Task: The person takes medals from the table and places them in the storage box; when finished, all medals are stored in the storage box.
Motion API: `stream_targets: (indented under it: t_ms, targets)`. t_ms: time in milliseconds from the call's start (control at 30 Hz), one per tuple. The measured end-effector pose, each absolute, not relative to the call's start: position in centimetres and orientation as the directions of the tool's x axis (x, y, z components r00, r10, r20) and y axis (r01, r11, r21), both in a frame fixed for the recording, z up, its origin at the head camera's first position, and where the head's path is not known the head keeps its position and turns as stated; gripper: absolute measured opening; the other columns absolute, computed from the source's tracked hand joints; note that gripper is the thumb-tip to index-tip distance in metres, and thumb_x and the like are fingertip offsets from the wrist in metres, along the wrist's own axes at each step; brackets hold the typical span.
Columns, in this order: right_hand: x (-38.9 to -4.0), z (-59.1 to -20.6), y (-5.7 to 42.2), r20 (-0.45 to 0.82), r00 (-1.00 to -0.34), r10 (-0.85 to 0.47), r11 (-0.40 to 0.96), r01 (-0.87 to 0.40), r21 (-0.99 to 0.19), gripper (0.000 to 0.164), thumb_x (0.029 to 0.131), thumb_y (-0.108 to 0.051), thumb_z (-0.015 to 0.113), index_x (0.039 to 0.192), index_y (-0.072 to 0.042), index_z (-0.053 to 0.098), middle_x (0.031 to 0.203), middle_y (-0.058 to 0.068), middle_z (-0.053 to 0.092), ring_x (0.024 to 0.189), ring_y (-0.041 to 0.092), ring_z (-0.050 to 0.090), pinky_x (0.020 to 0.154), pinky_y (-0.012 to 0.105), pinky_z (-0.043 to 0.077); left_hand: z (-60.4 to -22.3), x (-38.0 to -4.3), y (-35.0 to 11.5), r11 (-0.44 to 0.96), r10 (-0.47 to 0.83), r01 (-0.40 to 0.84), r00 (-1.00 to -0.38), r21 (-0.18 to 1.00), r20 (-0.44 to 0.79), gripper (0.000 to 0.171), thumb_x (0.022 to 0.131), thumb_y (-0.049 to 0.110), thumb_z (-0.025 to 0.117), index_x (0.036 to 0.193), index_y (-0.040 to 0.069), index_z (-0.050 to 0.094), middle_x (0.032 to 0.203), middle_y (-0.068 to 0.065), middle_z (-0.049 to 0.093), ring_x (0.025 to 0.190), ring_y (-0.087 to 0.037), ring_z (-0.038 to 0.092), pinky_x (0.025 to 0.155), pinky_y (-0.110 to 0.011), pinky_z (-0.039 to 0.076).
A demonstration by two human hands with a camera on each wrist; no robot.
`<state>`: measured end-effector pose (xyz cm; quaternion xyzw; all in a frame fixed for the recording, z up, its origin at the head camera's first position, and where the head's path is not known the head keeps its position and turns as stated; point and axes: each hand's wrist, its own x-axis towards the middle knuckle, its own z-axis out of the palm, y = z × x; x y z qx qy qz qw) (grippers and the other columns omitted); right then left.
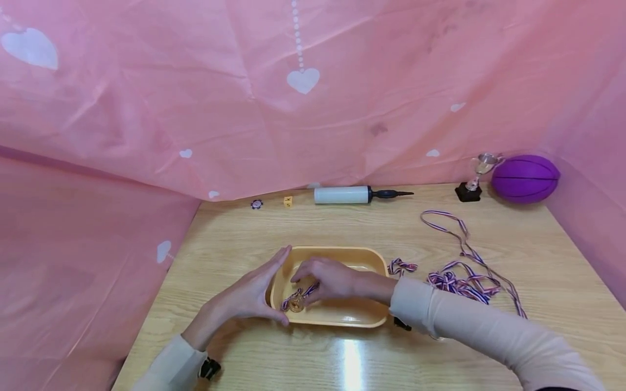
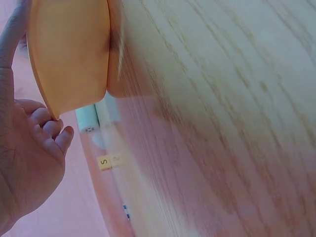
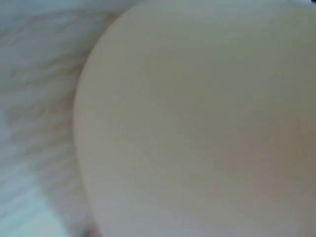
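Observation:
A yellow-orange plastic tray (image 1: 337, 324) stands on the table. My left hand (image 1: 251, 293) holds its left end, thumb at the near corner and fingers at the far one. In the left wrist view, curled fingers (image 2: 52, 128) meet the tray's rim. Inside the tray, my right hand (image 1: 327, 279) pinches the striped ribbon of a gold-coloured medal (image 1: 296, 303), which lies near the left wall. Its fingertips are partly hidden. A pale, blurred rounded surface (image 3: 197, 123) fills most of the right wrist view, where no hand shows.
Striped ribbons (image 1: 457, 282) lie tangled right of the tray, partly behind the right sleeve. Along the back are a poker chip (image 1: 256, 204), letter cube (image 1: 288, 202), hand pump (image 1: 342, 195), trophy cup (image 1: 473, 187) and purple ball (image 1: 525, 179). Pink cloth (image 1: 220, 108) hangs behind.

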<state>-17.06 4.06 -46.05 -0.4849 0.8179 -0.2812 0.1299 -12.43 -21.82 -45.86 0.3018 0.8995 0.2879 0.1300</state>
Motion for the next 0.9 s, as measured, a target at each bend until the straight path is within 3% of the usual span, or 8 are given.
stream_targets:
  t_ms: [200,433,667,833,900]
  targets:
    - [-18.3,-44.9,6.7,0.11,-0.517,-0.849,0.301,-0.643,-0.704,0.051,0.085,-0.02,0.093,0.129,-0.004,0.074,0.129,0.008,0.074,0.121,0.028,0.066,0.106,0.044,0.055,-45.9,-12.3,-21.7,0.665,0.606,0.472,-0.794,0.579,-0.05,0.15,0.066,0.058,0.098,0.173,0.02,0.0,0.178,-0.012,0.007,0.16,-0.026,0.017,0.127,-0.05,0.027]
    - [-18.6,-42.0,10.9,0.173,-0.586,-0.791,0.299,-0.619,-0.726,0.063,0.082,-0.024,0.094,0.137,-0.006,0.069,0.138,0.004,0.07,0.132,0.026,0.062,0.115,0.048,0.048,-45.8,-12.2,-21.5,0.663,0.604,0.473,-0.795,0.58,-0.043,0.15,0.065,0.053,0.101,0.173,0.019,0.001,0.178,-0.013,0.008,0.16,-0.025,0.016,0.127,-0.049,0.026]
    - [-17.9,-40.1,17.0,0.207,-0.668,-0.715,0.332,-0.585,-0.74,0.078,0.083,-0.029,0.093,0.15,-0.008,0.059,0.153,0.005,0.06,0.143,0.032,0.052,0.119,0.059,0.041,-45.9,-12.0,-21.5,0.666,0.593,0.453,-0.804,0.592,-0.052,0.151,0.064,0.054,0.1,0.173,0.021,0.001,0.178,-0.003,0.003,0.16,-0.023,0.015,0.128,-0.048,0.024]
    - [-16.4,-39.9,21.8,0.223,-0.754,-0.618,0.431,-0.562,-0.706,0.083,0.081,-0.028,0.094,0.154,-0.015,0.056,0.154,0.002,0.059,0.137,0.032,0.056,0.109,0.065,0.048,-45.9,-11.9,-21.7,0.67,0.588,0.443,-0.806,0.595,-0.062,0.151,0.065,0.054,0.1,0.173,0.022,-0.001,0.177,0.004,-0.001,0.16,-0.023,0.015,0.128,-0.048,0.025]
    - [-15.7,-39.9,23.5,0.241,-0.777,-0.582,0.464,-0.561,-0.686,0.083,0.081,-0.026,0.095,0.154,-0.016,0.056,0.151,0.002,0.061,0.128,0.027,0.059,0.1,0.059,0.054,-45.8,-11.9,-21.7,0.666,0.593,0.449,-0.803,0.596,-0.059,0.151,0.065,0.054,0.1,0.173,0.022,-0.001,0.178,0.003,-0.001,0.161,-0.024,0.015,0.128,-0.049,0.025]
